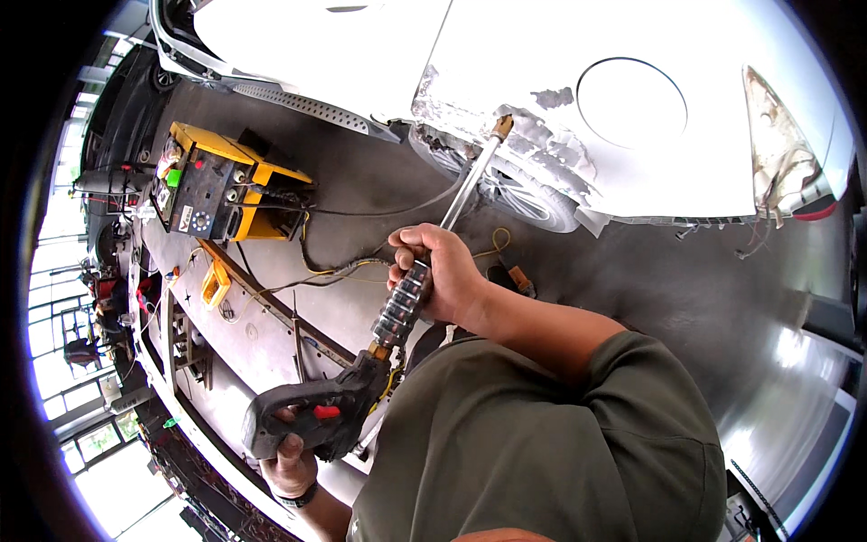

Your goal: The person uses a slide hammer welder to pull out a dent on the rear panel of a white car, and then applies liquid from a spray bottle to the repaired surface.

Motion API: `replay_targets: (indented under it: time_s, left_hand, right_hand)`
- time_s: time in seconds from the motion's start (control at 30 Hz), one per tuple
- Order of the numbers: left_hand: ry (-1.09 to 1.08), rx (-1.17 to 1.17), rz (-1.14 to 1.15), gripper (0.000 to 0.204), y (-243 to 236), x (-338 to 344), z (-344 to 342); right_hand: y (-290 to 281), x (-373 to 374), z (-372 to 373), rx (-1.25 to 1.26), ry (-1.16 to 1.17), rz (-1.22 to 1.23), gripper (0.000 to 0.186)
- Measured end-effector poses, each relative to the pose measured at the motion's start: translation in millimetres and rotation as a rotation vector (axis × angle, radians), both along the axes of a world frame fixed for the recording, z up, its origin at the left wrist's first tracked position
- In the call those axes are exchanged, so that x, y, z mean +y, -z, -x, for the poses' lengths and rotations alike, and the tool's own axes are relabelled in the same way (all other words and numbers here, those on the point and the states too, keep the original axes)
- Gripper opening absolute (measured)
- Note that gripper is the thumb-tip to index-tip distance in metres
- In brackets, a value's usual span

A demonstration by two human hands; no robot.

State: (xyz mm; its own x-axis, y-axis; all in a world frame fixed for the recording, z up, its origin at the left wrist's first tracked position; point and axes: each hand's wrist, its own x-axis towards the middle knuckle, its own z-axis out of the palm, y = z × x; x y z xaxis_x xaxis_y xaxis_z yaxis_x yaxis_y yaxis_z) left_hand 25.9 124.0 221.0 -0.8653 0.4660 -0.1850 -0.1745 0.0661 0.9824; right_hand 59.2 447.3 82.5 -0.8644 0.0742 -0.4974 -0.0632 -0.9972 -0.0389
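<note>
A dent-puller slide hammer (464, 191) runs from my lower left up toward a white car (528, 50). My left hand (291, 468) is closed on its black pistol grip (302, 411), which carries a red trigger. My right hand (442, 275) wraps around the upper end of the ribbed metal sliding weight (397, 312), below the bare rod. The brass-coloured tip (504, 126) lies against the car's wheel-arch area, where the paint is sanded down to grey patches (551, 149); whether it is fixed there I cannot tell. Part of the wheel (533, 203) shows beneath the arch.
A yellow-and-black welding machine (203, 194) stands left, with dark cables (361, 213) trailing toward me. Beyond a brown beam (316, 336) lies a small yellow tray (215, 284). A dark car (122, 117) is at far left. Wires (766, 230) hang from the white car's right end.
</note>
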Motion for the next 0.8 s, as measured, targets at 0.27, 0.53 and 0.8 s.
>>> replay_targets:
  time_s: [0.27, 0.53, 0.8]
  left_hand:
    - [0.115, -0.052, -0.006, 0.051, 8, 19, 2]
    - [0.080, 0.006, -0.081, 0.047, 4, 32, -3]
    - [0.083, 0.003, -0.057, 0.048, 11, 18, 7]
  right_hand:
    - [8, 9, -1, -0.061, -0.020, -0.019, 0.021]
    - [18, 56, 1, -0.021, 0.066, -0.091, 0.030]
    - [10, 40, 3, -0.071, 0.193, -0.249, 0.025]
